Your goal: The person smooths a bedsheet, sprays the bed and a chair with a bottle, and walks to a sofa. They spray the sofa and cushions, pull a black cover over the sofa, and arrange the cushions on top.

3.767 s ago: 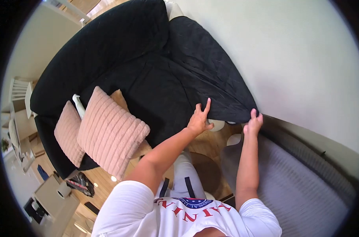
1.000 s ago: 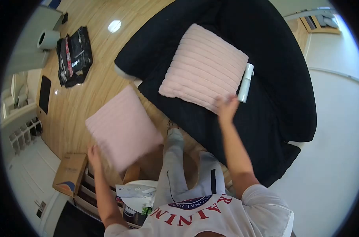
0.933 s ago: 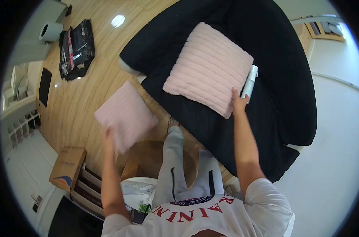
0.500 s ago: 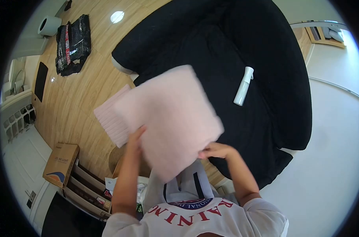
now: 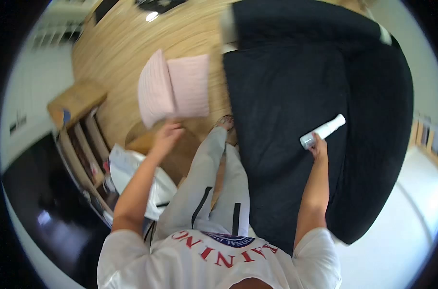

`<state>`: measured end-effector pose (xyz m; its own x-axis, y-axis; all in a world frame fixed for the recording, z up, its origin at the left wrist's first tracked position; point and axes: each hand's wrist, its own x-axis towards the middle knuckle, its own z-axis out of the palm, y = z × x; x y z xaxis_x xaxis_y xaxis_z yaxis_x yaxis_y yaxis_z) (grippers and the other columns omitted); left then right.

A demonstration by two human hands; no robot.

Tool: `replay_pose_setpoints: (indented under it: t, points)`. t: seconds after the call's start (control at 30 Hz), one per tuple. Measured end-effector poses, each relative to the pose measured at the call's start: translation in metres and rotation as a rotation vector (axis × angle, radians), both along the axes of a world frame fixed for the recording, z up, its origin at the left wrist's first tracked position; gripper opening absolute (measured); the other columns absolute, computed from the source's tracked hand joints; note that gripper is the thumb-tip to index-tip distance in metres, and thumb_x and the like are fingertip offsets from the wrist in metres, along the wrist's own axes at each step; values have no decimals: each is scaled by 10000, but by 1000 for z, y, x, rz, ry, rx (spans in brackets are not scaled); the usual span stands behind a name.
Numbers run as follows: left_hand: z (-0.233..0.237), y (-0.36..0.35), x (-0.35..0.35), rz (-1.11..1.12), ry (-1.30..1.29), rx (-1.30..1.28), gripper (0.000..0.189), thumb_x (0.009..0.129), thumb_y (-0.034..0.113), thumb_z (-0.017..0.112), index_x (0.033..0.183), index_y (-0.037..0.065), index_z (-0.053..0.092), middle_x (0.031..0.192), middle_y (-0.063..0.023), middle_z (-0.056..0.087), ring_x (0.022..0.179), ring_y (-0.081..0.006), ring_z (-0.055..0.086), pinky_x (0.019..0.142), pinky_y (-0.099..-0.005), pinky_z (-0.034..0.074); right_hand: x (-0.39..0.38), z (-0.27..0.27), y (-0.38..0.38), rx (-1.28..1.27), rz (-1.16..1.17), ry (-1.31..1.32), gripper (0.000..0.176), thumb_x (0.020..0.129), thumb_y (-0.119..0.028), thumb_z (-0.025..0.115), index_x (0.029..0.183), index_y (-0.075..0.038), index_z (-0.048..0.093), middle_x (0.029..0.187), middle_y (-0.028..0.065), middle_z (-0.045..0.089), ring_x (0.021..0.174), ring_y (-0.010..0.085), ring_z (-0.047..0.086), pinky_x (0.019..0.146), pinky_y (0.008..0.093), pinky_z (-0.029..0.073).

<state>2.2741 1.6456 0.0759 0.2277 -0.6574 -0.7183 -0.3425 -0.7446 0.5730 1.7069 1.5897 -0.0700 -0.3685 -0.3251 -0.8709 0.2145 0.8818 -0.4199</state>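
A white spray bottle lies slantwise over the black sofa cover. My right hand is closed around its clear lower end. On the other side, my left hand is blurred by motion, its fingers just below the lower corner of a pink cushion. That cushion leans tilted against a second pink ribbed cushion on the wooden floor.
The black-covered sofa curves along the right. Left of my legs are a brown round stool and a white bag. A shelf unit with a cardboard box on it and a dark TV screen stand further left.
The pink cushion has gone from both hands down to the floor on the left. My right hand has moved right and taken hold of the spray bottle. The view has turned.
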Motion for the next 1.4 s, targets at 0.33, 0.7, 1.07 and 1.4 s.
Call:
replay_pose_setpoints:
  t: [0.33, 0.7, 1.07, 1.4]
  points:
    - [11, 78, -71, 499, 385, -218, 688, 688, 71, 753, 1277, 33, 399, 1191, -132, 535, 1077, -213, 535, 900, -353, 451, 358, 136, 77, -864, 1323, -291, 816, 611, -120, 803, 1292, -19, 366, 1220, 219, 465, 1151, 375, 437, 969, 409, 365]
    - [-121, 273, 172, 1681, -333, -331, 451, 677, 100, 763, 1081, 107, 564, 1014, -36, 587, 906, -171, 558, 672, -278, 494, 268, 15, 50, -488, 1178, -1, 359, 806, -144, 643, 1118, 9, 554, 1092, 138, 581, 888, 218, 612, 762, 334, 504]
    - [-193, 388, 224, 1255, -283, -204, 599, 769, 330, 704, 1217, -10, 497, 1143, -176, 534, 946, -276, 587, 816, -409, 485, 226, 16, 65, -544, 888, 168, 230, 812, -98, 617, 1021, -3, 599, 957, 131, 584, 806, 222, 614, 732, 309, 491]
    - [-177, 340, 219, 1388, -258, 110, 603, 850, 378, 569, 1344, 107, 355, 1352, -137, 375, 1165, -278, 429, 907, -430, 426, 192, 17, 88, -454, 793, 147, 202, 823, -69, 601, 1016, -7, 603, 964, 92, 575, 814, 160, 600, 748, 276, 483]
